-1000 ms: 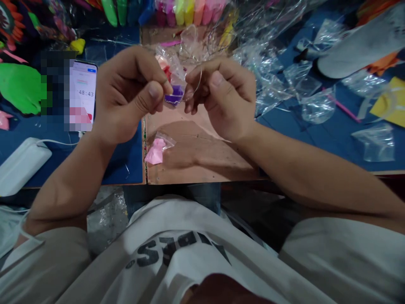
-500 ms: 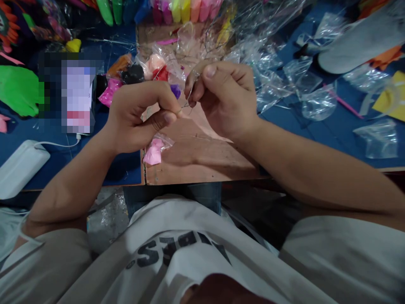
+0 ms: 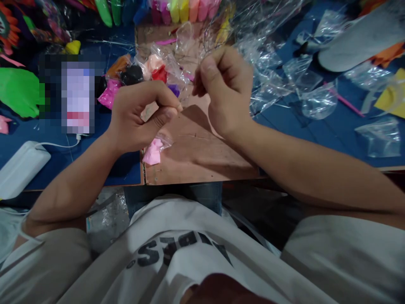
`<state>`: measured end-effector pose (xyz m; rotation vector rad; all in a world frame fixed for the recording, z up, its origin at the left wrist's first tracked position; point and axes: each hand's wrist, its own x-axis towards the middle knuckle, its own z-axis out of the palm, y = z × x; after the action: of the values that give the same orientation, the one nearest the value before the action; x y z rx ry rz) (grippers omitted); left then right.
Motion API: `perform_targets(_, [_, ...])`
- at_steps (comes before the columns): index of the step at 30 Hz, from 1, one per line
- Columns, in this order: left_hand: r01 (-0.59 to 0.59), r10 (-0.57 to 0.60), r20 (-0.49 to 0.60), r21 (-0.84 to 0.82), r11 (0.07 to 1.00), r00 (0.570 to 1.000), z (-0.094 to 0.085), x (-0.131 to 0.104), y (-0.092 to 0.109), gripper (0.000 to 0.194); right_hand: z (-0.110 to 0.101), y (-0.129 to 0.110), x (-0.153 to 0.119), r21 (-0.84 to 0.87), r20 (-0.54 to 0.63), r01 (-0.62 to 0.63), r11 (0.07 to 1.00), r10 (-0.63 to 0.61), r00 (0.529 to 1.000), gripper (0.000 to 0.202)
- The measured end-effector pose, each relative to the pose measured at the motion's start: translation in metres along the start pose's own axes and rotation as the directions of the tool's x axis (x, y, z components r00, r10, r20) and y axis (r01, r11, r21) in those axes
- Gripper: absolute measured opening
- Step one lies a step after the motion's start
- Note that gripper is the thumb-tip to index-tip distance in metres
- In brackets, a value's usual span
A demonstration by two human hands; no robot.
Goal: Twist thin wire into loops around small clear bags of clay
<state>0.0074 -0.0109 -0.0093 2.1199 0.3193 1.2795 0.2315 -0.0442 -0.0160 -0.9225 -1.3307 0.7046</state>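
Observation:
Above the wooden board (image 3: 202,156), my left hand (image 3: 142,114) is closed, thumb and forefinger pinched on something too small to make out. To its right my right hand (image 3: 226,86) is raised with its fingers curled in; what they hold is blurred and partly hidden. The two hands are apart. A small bag of pink clay (image 3: 153,152) lies just below my left hand. Behind the hands are a red lump (image 3: 159,74), a black lump (image 3: 132,74) and a bright pink packet (image 3: 109,93).
A blurred-out phone (image 3: 77,97) is cabled to a white power bank (image 3: 23,169) at the left, near a green bag (image 3: 20,93). Crumpled clear plastic bags (image 3: 319,101) and a grey cylinder (image 3: 360,38) are at the right. Colourful clay packs (image 3: 185,10) line the back.
My right hand has moved slightly up, and its fingertips are farther from my left hand. The thin wire seen between the hands earlier no longer shows clearly. My left hand has barely moved.

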Motion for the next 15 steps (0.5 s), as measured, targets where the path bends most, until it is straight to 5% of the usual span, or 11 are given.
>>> perform_targets(2, [-0.031,0.033,-0.038,0.035,0.999,0.999,0.000,0.000,-0.002,0.062,-0.006,-0.002,0.001,-0.218,-0.052,0.316,0.923,-0.334,0.941,0.031])
perform_targets(4, [-0.036,0.039,-0.053,0.068,0.997,0.998,0.002,0.001,0.003,0.053,-0.014,-0.006,0.003,-0.358,0.050,0.516,0.778,-0.536,0.843,0.018])
perform_targets(11, [0.048,-0.048,0.005,0.048,0.998,0.999,0.003,0.001,0.022,0.036,-0.028,-0.009,0.010,-0.591,0.265,0.684,0.427,-0.699,0.664,0.011])
perform_targets(13, [0.049,-0.049,0.008,0.037,0.998,0.999,0.002,0.001,0.019,0.038,-0.029,-0.009,0.010,-0.648,0.322,0.669,0.365,-0.664,0.675,0.021])
perform_targets(15, [0.043,-0.043,0.001,0.030,0.999,0.999,0.002,0.001,0.016,0.039,-0.028,-0.012,0.009,-0.681,0.398,0.628,0.377,-0.529,0.749,0.033])
